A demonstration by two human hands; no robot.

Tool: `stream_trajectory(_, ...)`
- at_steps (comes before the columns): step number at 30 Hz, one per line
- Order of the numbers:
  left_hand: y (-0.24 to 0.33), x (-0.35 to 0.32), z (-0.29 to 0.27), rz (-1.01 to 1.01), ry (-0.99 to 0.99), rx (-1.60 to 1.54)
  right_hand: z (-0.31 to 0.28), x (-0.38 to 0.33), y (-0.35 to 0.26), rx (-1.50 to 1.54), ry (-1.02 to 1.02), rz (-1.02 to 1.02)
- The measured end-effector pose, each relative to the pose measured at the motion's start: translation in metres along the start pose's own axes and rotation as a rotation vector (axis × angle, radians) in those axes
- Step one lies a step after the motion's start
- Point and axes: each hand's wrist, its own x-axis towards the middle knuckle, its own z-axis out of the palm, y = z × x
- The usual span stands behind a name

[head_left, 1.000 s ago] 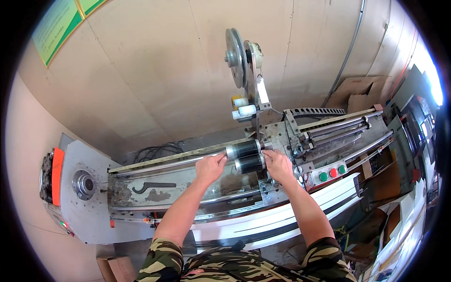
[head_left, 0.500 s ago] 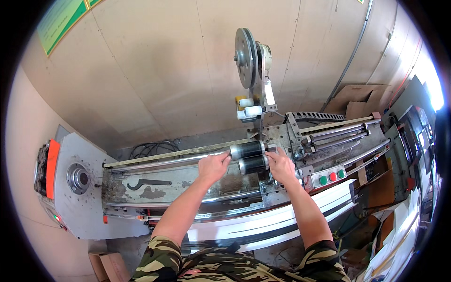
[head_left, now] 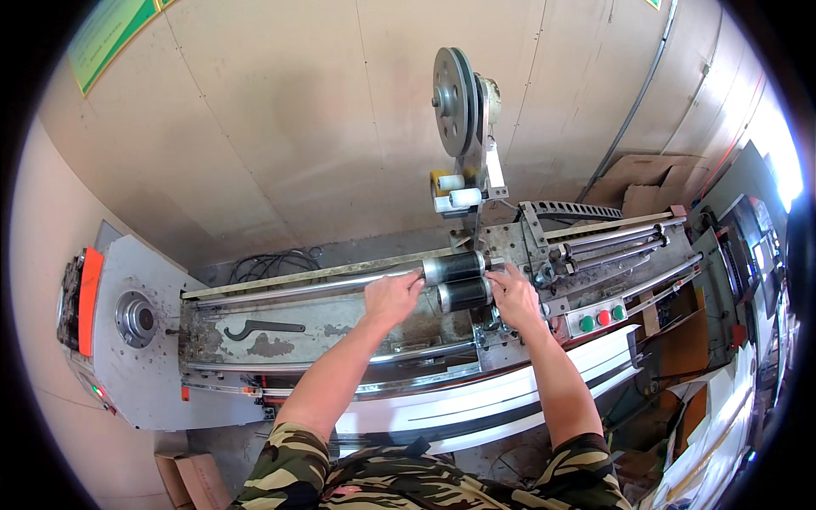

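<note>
Two black rollers with silvery ends lie side by side at the middle of a long metal machine bed. My left hand (head_left: 393,299) has its fingers closed at the left end of the far roller (head_left: 454,268). The near roller (head_left: 465,295) sits just in front of it. My right hand (head_left: 515,297) is closed at the right ends of the rollers, its fingertips by a small metal shaft end (head_left: 495,263). Exactly what the right fingers pinch is hidden. Above the rollers stands an upright arm with a large grey pulley wheel (head_left: 453,102) and small white rollers (head_left: 464,198).
A dark hook spanner (head_left: 264,328) lies on the machine bed (head_left: 374,337). At left stands a grey headstock with a round chuck (head_left: 136,320). Green and red push buttons (head_left: 603,318) sit right of my right hand. White strips (head_left: 476,404) lie along the front.
My view has shifted slightly, so the rollers and pulley appear a little farther right. Both hands stay at the roller ends, with only small finger movement.
</note>
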Motion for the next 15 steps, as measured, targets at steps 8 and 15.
stream_trajectory(8, 0.001, 0.001, 0.002, 0.000, -0.002, -0.022, 0.001, 0.002, 0.005, 0.041, 0.025, 0.013)
stream_trajectory(15, -0.004, 0.002, 0.000, 0.023, -0.008, -0.043, 0.008, -0.001, 0.002, 0.201, 0.211, 0.148)
